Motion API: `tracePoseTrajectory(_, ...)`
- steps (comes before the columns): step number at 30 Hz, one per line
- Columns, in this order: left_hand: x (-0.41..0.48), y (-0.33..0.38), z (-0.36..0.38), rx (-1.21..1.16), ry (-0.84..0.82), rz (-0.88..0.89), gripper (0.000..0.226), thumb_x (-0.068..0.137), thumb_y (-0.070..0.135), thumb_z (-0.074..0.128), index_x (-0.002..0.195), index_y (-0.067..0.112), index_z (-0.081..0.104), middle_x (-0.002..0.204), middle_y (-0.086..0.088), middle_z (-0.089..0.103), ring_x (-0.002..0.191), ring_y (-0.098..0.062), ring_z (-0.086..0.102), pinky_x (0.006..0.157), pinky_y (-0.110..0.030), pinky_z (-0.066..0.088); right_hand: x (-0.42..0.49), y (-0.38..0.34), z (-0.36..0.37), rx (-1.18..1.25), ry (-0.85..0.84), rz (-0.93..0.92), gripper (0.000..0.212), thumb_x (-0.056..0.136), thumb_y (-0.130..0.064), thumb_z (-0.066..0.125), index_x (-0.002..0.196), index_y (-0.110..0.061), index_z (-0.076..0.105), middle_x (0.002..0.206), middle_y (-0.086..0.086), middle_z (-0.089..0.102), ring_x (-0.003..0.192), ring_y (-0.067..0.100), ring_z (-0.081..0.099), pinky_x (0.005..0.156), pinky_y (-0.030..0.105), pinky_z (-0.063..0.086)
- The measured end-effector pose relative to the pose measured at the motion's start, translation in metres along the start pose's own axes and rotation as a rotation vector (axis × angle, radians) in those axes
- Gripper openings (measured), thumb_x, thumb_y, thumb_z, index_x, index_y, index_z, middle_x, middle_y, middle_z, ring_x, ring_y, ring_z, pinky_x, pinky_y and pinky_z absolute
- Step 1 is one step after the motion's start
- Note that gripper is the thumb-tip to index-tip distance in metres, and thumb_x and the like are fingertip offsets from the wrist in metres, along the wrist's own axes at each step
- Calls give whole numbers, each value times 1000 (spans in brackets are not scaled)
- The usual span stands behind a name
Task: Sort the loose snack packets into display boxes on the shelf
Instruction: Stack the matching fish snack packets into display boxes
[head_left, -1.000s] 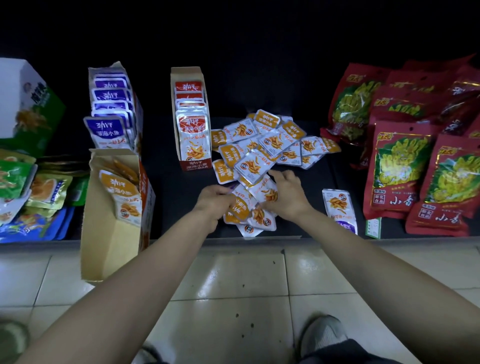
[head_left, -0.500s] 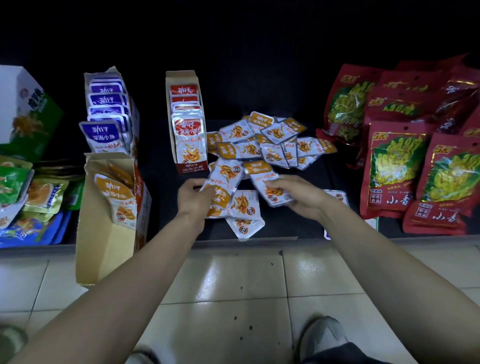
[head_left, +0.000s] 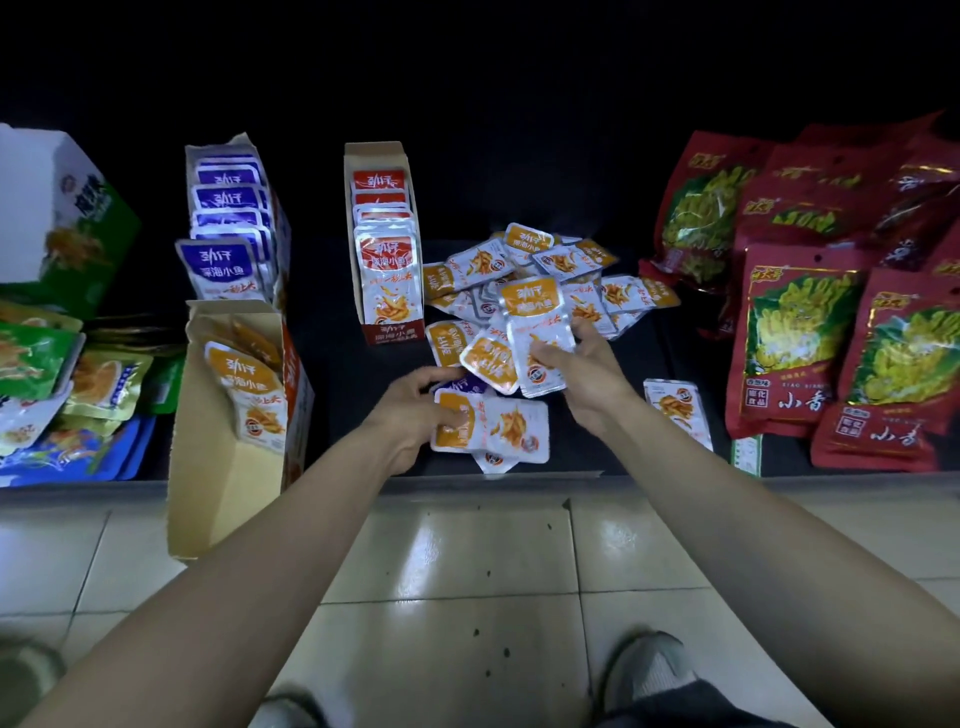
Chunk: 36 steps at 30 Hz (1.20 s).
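Note:
A heap of loose orange-and-silver snack packets (head_left: 558, 270) lies on the dark shelf. My right hand (head_left: 584, 376) holds a small stack of these packets, the top orange packet (head_left: 535, 327) upright. My left hand (head_left: 415, 410) grips an orange packet (head_left: 488, 426) lying flat at the shelf's front edge, thumb on top. A purple packet (head_left: 462, 385) peeks out beside my left fingers. The orange display box (head_left: 234, 415) stands at the front left and overhangs the shelf edge. A red display box (head_left: 384, 244) and a purple display box (head_left: 234, 218) stand behind it.
Large red bags of snacks (head_left: 800, 332) fill the right side. One loose packet (head_left: 675, 410) lies by my right wrist. Green and blue bags (head_left: 47, 374) and a green-white carton (head_left: 57, 218) sit at the far left. Tiled floor (head_left: 467, 571) and my shoes lie below.
My right hand has lifted its packets upright and drawn them toward the left hand. My left hand has shifted right and lower onto a flat orange packet at the front edge.

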<state>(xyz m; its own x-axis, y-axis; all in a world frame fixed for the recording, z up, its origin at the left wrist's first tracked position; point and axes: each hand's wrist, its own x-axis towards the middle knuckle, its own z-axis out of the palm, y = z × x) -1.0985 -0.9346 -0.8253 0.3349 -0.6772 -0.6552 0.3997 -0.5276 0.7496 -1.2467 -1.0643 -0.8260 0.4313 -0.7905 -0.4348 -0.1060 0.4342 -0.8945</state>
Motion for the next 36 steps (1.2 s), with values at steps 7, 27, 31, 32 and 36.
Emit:
tracePoseTrajectory(7, 8, 8, -13, 65, 204, 148, 23, 83, 1, 73, 99, 14, 64, 93, -11, 70, 73, -17, 66, 58, -24, 54, 2, -15, -30, -274, -432, 55, 44, 83, -9, 74, 123, -6, 58, 117, 9, 68, 109, 22, 65, 94, 35, 52)
tracePoseTrajectory(27, 13, 2, 29, -249, 90, 179, 14, 94, 0, 58, 97, 12, 65, 94, -9, 71, 83, -23, 69, 74, -35, 57, 10, -2, 11, -544, -390, -163, 40, 96, -2, 50, 134, -13, 55, 127, 3, 58, 118, 17, 56, 101, 28, 45)
tracePoseTrajectory(31, 20, -1, 18, -203, 214, 158, 9, 94, 4, 60, 98, 11, 64, 98, -9, 71, 87, -22, 69, 73, -32, 57, 47, -11, -3, -1074, -119, -398, 53, 98, -13, 51, 149, -17, 36, 156, 5, 29, 145, 19, 21, 119, 34, 15)
tracePoseTrajectory(32, 20, -2, 18, -189, 220, 157, 10, 94, 5, 60, 102, 9, 63, 99, -9, 71, 87, -22, 70, 72, -31, 57, 52, -8, -4, -1190, -133, -374, 57, 99, -19, 50, 152, -21, 29, 160, 3, 21, 148, 18, 14, 119, 40, 10)
tracePoseTrajectory(36, 25, -2, 19, -138, 248, 167, 9, 94, 5, 61, 101, 7, 64, 99, -11, 71, 86, -22, 70, 71, -30, 57, 47, 14, -1, -1346, -112, -475, 38, 95, -30, 53, 132, -21, 54, 136, 3, 48, 131, 24, 37, 105, 36, 20)
